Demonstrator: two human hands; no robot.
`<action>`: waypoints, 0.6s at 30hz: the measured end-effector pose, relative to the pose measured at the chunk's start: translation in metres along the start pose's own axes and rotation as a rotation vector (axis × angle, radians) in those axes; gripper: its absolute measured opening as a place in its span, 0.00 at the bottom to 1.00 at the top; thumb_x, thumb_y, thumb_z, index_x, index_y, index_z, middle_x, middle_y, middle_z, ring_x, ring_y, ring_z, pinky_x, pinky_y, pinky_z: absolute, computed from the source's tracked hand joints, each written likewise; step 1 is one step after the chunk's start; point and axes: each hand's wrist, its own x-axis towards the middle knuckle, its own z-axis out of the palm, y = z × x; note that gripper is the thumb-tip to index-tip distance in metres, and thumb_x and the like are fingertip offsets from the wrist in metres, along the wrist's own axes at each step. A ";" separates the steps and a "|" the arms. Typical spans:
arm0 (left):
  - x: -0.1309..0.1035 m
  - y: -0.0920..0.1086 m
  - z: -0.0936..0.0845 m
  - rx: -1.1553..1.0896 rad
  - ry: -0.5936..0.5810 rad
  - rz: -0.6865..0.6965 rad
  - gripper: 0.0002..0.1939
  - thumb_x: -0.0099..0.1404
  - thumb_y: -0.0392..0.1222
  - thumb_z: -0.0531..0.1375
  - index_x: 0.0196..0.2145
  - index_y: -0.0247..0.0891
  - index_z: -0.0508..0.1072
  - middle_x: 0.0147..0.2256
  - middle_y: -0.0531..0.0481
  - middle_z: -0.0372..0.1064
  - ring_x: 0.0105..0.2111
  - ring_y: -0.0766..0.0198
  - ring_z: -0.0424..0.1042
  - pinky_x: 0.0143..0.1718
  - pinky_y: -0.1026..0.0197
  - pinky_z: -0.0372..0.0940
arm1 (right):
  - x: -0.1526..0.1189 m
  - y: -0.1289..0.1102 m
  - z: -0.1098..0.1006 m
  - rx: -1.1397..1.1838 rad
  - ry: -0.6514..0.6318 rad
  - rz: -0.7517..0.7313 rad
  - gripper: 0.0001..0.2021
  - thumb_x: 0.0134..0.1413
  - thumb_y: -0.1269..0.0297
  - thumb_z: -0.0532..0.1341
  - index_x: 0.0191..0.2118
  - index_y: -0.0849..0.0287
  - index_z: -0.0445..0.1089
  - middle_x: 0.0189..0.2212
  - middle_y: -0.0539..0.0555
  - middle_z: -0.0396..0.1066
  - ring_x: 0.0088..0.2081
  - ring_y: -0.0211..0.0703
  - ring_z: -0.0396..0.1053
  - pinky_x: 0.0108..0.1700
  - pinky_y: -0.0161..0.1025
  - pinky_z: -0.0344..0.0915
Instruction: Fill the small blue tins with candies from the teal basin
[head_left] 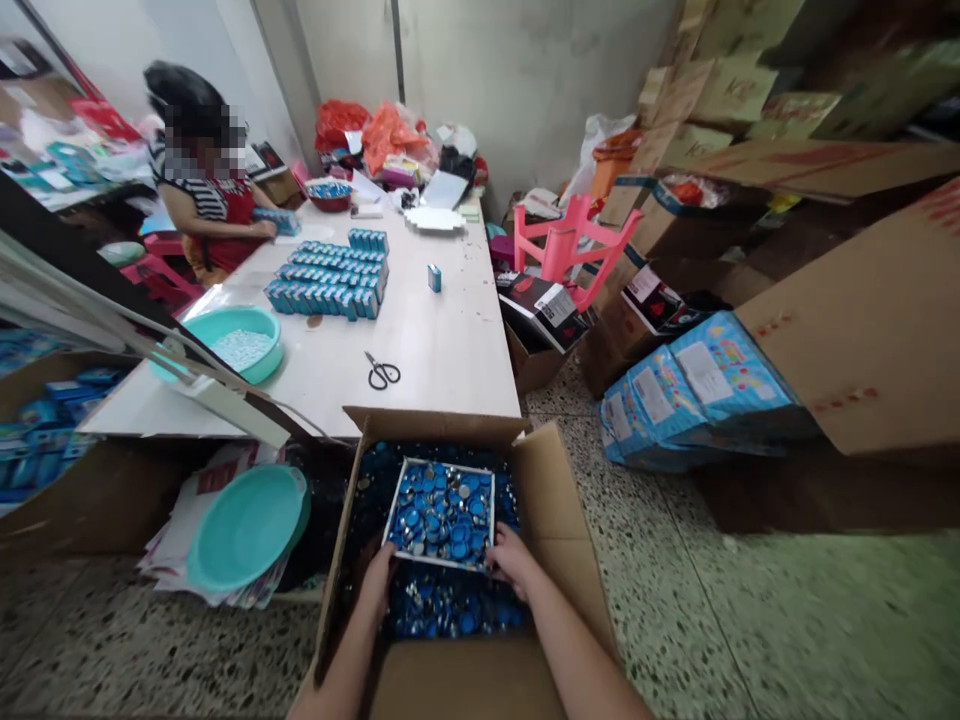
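**Both hands on a tray of blue caps inside a carton**

While the carton point(559, 520) stands open on the speckled floor at the bottom centre of the frame, both hands reach down into it. Left hand point(377, 572) closes its grip on the lower left corner of a shallow white-rimmed tray point(391, 520); right hand point(512, 558) closes its grip on the lower right corner. Small blue caps point(442, 510) fill the tray, which sits tilted just above a loose heap of the same caps lower in the carton.

Just behind the carton runs a long white worktop point(442, 350). Black scissors point(382, 372) lie near its front edge, a teal basin point(259, 360) sits at its left, and rows of small blue boxes point(330, 278) stand further back. Another person point(214, 205) sits at the far left end of the worktop, in the upper left of the frame. A second teal basin point(244, 525) rests on the floor left of the carton. A pink stool point(566, 245) and stacked cardboard boxes point(847, 320) fill the right side.
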 end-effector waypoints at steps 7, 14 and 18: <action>-0.045 0.053 0.018 -0.037 -0.172 0.007 0.35 0.46 0.40 0.65 0.55 0.38 0.71 0.44 0.45 0.78 0.43 0.55 0.78 0.47 0.56 0.73 | -0.082 -0.016 -0.041 0.171 -0.034 -0.116 0.38 0.28 0.74 0.60 0.55 0.50 0.64 0.57 0.54 0.72 0.48 0.50 0.72 0.36 0.38 0.70; -0.135 0.115 0.000 -0.062 -0.235 0.109 0.37 0.41 0.44 0.72 0.51 0.42 0.73 0.44 0.45 0.79 0.45 0.50 0.78 0.46 0.53 0.74 | -0.157 -0.052 -0.067 0.219 -0.173 -0.242 0.39 0.28 0.73 0.63 0.55 0.48 0.68 0.58 0.55 0.71 0.51 0.53 0.72 0.39 0.40 0.73; -0.180 0.125 -0.035 -0.131 -0.074 0.169 0.35 0.34 0.50 0.76 0.44 0.46 0.76 0.44 0.45 0.79 0.45 0.45 0.78 0.45 0.51 0.75 | -0.175 -0.072 -0.059 0.163 -0.280 -0.242 0.40 0.25 0.74 0.64 0.54 0.47 0.71 0.59 0.56 0.71 0.49 0.55 0.73 0.33 0.38 0.71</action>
